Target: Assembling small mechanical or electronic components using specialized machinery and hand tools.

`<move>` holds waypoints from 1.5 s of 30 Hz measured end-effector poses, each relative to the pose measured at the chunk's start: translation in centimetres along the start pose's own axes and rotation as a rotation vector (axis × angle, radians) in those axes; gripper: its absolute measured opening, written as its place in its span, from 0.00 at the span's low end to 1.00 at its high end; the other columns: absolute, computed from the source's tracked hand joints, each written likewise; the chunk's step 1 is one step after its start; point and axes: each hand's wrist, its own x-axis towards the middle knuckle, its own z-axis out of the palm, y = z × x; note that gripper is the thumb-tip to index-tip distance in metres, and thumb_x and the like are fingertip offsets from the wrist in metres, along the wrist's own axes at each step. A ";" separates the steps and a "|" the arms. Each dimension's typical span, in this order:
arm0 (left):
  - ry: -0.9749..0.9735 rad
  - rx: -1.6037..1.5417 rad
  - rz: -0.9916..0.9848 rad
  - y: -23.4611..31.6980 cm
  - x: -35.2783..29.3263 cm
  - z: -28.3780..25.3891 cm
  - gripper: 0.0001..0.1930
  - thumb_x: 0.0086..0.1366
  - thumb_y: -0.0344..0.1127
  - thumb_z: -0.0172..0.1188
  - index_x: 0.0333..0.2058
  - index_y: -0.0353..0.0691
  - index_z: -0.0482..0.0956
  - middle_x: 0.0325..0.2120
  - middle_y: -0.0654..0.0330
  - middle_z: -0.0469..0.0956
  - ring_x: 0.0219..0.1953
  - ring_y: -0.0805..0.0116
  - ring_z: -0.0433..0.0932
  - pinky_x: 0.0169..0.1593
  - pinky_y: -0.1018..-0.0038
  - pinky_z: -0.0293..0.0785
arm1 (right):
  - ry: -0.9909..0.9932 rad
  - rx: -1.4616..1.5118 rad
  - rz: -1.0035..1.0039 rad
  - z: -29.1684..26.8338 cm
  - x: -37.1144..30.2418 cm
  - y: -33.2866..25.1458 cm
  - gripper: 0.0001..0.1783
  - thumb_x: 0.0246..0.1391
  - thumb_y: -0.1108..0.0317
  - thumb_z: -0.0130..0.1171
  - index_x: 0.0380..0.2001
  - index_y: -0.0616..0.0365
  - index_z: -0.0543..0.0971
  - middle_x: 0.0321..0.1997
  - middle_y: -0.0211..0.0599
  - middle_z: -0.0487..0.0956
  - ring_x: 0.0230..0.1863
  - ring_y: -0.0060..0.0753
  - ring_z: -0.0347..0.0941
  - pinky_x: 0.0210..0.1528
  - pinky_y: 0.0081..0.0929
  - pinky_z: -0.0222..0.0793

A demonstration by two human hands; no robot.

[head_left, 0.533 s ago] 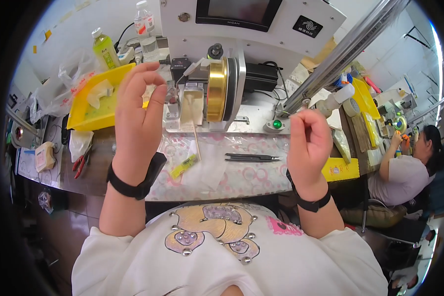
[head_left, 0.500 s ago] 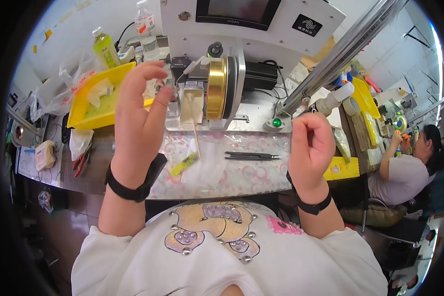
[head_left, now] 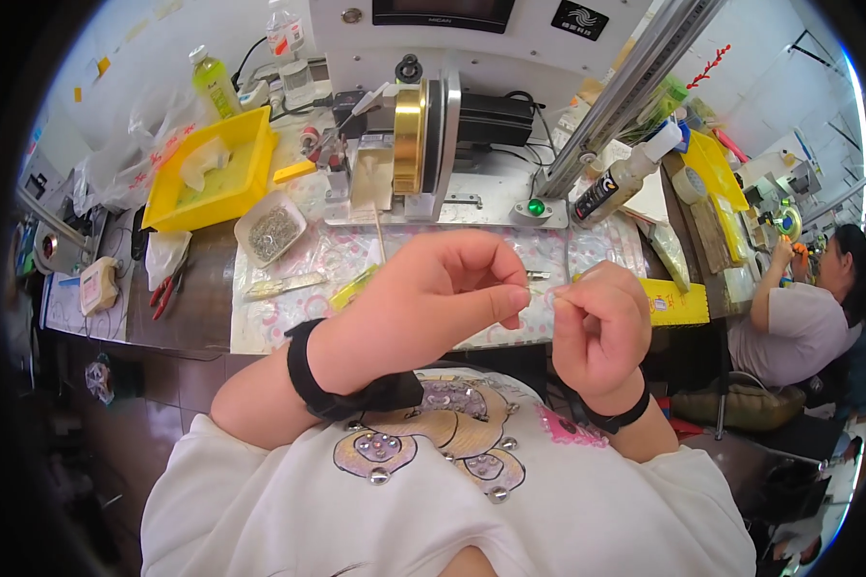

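Note:
My left hand (head_left: 433, 298) reaches across the front of the bench, thumb and fingertips pressed together. Close by on its right, my right hand (head_left: 601, 332) also pinches, its fingers curled in. Whatever lies between the fingertips of either hand is too small to make out. The two pinches almost meet, with a narrow gap between them. Behind my left hand, a thin wooden stick (head_left: 379, 234) leans down from the machine, and a yellow-green strip (head_left: 354, 287) is partly covered. Only the tip of a dark slim tool (head_left: 539, 275) shows past my left fingers.
A machine with a gold wheel (head_left: 408, 144) and a green button (head_left: 535, 207) stands behind my hands. At left are a yellow tray (head_left: 260, 144), a white dish (head_left: 296, 213) of small metal bits and red-handled pliers (head_left: 166, 293). A dropper bottle (head_left: 611, 188) stands right; another person (head_left: 803, 308) sits beyond.
My left hand has come from beside the machine, right and toward me, and its spread fingers have closed into a pinch. The white dish is now uncovered. My right hand stays pinched, slightly lower.

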 end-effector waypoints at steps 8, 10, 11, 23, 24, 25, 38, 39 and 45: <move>0.355 0.026 0.571 -0.1 -1.5 -0.8 0.03 0.61 0.29 0.51 0.30 0.36 0.67 0.21 0.59 0.68 0.28 0.67 0.67 0.35 0.74 0.63 | 0.070 -0.190 0.365 -1.4 -2.6 7.5 0.17 0.45 0.72 0.59 0.40 0.61 0.71 0.27 0.37 0.71 0.25 0.32 0.66 0.25 0.25 0.62; 0.348 0.054 0.608 -0.3 -1.2 -1.2 0.04 0.61 0.29 0.51 0.30 0.36 0.67 0.21 0.60 0.68 0.28 0.67 0.67 0.35 0.74 0.63 | 0.083 -0.257 0.478 -1.1 -2.3 9.8 0.19 0.44 0.70 0.61 0.41 0.60 0.71 0.27 0.37 0.71 0.24 0.33 0.66 0.25 0.26 0.62; 0.353 0.087 0.652 -0.4 -1.3 -1.4 0.04 0.61 0.30 0.52 0.30 0.36 0.67 0.22 0.60 0.68 0.28 0.68 0.67 0.36 0.74 0.63 | 0.015 -0.364 0.492 -0.9 -1.9 10.8 0.19 0.44 0.67 0.62 0.40 0.59 0.71 0.26 0.38 0.72 0.25 0.36 0.67 0.26 0.29 0.63; 0.268 0.178 0.501 -0.6 -0.6 -1.7 0.01 0.61 0.24 0.53 0.30 0.35 0.71 0.26 0.63 0.73 0.30 0.78 0.70 0.37 0.80 0.66 | 0.192 -0.733 0.531 -2.1 0.9 14.7 0.09 0.53 0.65 0.52 0.37 0.54 0.71 0.29 0.43 0.75 0.32 0.47 0.73 0.32 0.39 0.67; 0.240 0.253 0.516 -0.4 -0.7 -1.7 0.01 0.61 0.25 0.52 0.31 0.35 0.69 0.27 0.61 0.73 0.30 0.75 0.69 0.37 0.79 0.65 | 0.230 -0.816 0.422 -3.0 0.1 14.9 0.08 0.54 0.66 0.51 0.37 0.56 0.72 0.31 0.41 0.75 0.32 0.42 0.73 0.33 0.35 0.67; 0.211 0.327 0.530 -0.3 -0.8 -1.8 0.01 0.61 0.26 0.51 0.31 0.36 0.68 0.27 0.58 0.73 0.30 0.72 0.68 0.37 0.77 0.65 | 0.270 -0.897 0.312 -4.1 -0.8 15.1 0.08 0.56 0.67 0.49 0.37 0.58 0.72 0.32 0.38 0.76 0.33 0.36 0.73 0.34 0.31 0.67; 0.103 0.885 0.798 1.0 -1.0 -0.1 0.06 0.51 0.21 0.56 0.30 0.36 0.74 0.25 0.59 0.74 0.28 0.62 0.72 0.35 0.72 0.66 | 0.292 0.490 0.240 -7.2 2.0 -2.1 0.11 0.55 0.64 0.50 0.34 0.62 0.73 0.36 0.41 0.74 0.36 0.31 0.69 0.39 0.28 0.64; 0.106 0.885 0.796 1.0 -1.3 0.1 0.06 0.51 0.21 0.56 0.30 0.36 0.74 0.25 0.59 0.74 0.28 0.62 0.72 0.35 0.72 0.66 | 0.112 0.174 0.195 -5.9 2.3 -2.4 0.08 0.52 0.67 0.54 0.32 0.62 0.74 0.33 0.40 0.75 0.33 0.30 0.69 0.35 0.26 0.64; 0.042 1.056 0.783 0.7 -1.0 1.4 0.08 0.46 0.20 0.58 0.27 0.36 0.74 0.23 0.57 0.73 0.25 0.60 0.71 0.31 0.71 0.65 | -0.297 0.245 0.260 -4.3 2.5 -3.0 0.08 0.40 0.79 0.60 0.27 0.60 0.76 0.23 0.37 0.73 0.24 0.38 0.67 0.26 0.31 0.63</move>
